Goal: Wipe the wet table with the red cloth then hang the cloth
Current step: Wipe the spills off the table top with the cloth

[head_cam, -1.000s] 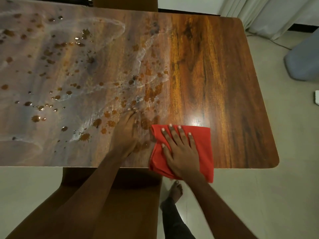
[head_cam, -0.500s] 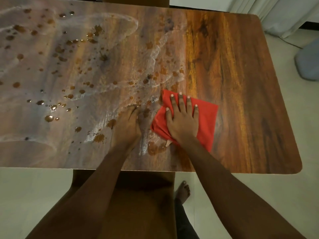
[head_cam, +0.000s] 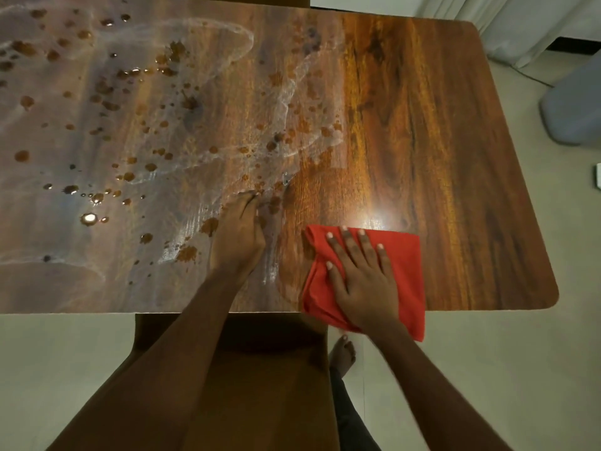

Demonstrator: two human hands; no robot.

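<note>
Red cloth (head_cam: 406, 265), pressed under right hand (head_cam: 361, 278) with flat, spread fingers, now back at near counter (head_cam: 455, 157) edge. Left hand (head_cam: 239, 237) rests straight-fingered, holding nothing. Droplets (head_cam: 130, 73) remain leftward; hanging undone.

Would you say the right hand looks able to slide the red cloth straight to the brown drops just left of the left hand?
Probably not straight: the left hand rests on the table between the red cloth, under the right hand, and those brown drops.

Pale beige tiled floor (head_cam: 504, 369), 4 o'clock. 1 brown wooden chair (head_cam: 266, 379), 6 o'clock. White pleated curtain (head_cam: 500, 14), 1 o'clock. Grey rounded object (head_cam: 575, 105), 2 o'clock.
</note>
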